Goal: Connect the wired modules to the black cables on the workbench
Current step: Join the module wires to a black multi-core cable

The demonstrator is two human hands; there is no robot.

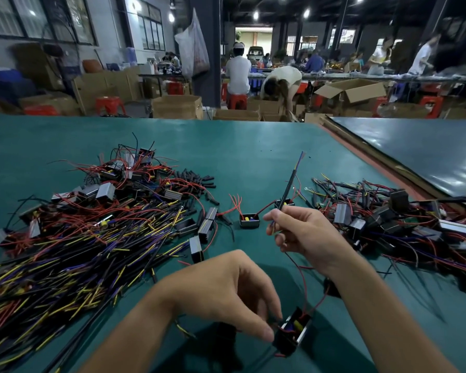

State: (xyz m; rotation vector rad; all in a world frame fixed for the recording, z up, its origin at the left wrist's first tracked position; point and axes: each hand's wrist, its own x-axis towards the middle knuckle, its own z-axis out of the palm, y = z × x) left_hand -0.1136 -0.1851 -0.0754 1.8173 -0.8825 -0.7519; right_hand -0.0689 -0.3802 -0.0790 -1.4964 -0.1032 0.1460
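The left hand (226, 289) covers the near side of the module (293, 332), hiding its wire ends. The black cable (289, 184) loses its lower end inside the right hand (304, 232). The heap of cables (78, 251) runs off the left edge, the heap of modules (401, 224) off the right, and the people (237, 74) behind are blurred.

The green workbench (253, 146) carries a cable heap (65, 251), a wired-module pile (401, 224) and an open module (249, 220) between them.

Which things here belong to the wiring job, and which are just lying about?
In the job: module in left hand, cable in right hand, cable pile, module heap.
Lying about: boxes, stools, bag.
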